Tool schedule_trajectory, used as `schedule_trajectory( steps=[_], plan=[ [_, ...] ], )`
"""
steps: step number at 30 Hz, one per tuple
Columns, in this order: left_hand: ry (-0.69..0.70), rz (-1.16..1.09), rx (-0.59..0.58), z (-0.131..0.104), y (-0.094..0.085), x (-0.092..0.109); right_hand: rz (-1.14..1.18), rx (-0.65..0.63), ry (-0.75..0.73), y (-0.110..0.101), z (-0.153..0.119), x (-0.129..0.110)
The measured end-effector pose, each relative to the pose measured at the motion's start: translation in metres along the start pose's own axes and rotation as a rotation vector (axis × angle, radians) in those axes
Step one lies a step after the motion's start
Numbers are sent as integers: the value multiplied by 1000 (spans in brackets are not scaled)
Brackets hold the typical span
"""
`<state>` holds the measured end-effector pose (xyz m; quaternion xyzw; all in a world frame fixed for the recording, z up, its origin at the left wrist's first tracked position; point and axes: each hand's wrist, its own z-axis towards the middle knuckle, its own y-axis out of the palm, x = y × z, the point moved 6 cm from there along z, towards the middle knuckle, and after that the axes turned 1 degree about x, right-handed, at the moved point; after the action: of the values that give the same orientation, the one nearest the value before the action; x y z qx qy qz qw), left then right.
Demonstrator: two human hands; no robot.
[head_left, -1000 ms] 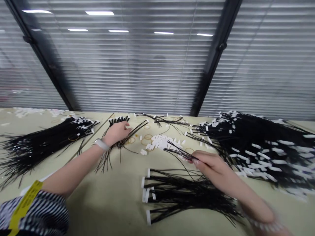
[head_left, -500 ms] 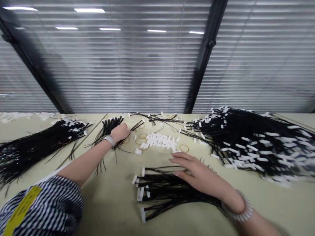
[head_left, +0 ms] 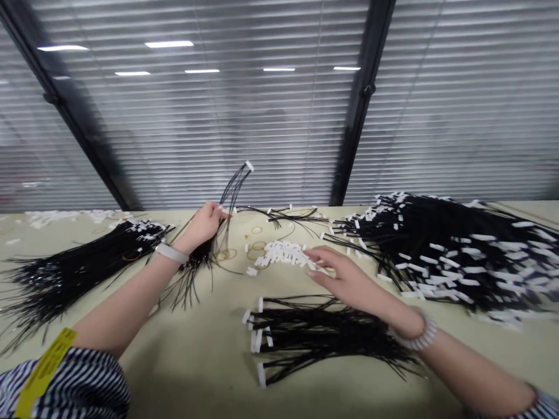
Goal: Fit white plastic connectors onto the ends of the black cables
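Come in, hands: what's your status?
Left hand: holding thin black wires with white end piece, raised. Right hand: open, at heap of small white pieces. Fanned black wire bundle lies just nearer.

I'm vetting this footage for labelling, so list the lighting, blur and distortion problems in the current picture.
Head view: bright light strips glare across the blinds; the dark posts lean, probably wide-angle distortion; the large wire pile smears toward its right end; a soft shadow dulls the near tabletop at lower left.
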<state>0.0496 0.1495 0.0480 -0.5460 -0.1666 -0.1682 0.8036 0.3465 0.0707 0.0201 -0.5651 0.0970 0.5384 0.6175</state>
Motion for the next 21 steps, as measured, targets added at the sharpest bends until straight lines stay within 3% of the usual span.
schedule_trajectory(
  steps=[3, 6, 8, 10, 12, 14, 16, 18, 21],
  plan=[
    [162, -97, -18, -28, -16, 55, 162, 66, 22, 10, 29, -26],
    [333, -158, -153, -62, -19, 111, 325, 230, 19, 14, 58, -55],
    [421, -167, -249, -77, -21, 134, 402, 296, -31, 8, 68, -74],
    [456, -148, -309, -76, -24, 136, 466, 342, -93, -9, 65, -90],
    [391, -93, -288, -57, -29, 115, 465, 384, -148, -35, 51, -101],
    [267, -35, -212, -29, -31, 75, 231, 239, -140, -49, 33, -105],
    [104, 60, -157, -6, -23, 27, -130, -100, -79, -39, 12, -95],
    [-26, 137, -148, 7, -7, -17, -323, -363, -34, -19, -11, -71],
    [-137, 216, -157, 13, 26, -60, -407, -334, -12, 8, -28, -33]
  ],
)
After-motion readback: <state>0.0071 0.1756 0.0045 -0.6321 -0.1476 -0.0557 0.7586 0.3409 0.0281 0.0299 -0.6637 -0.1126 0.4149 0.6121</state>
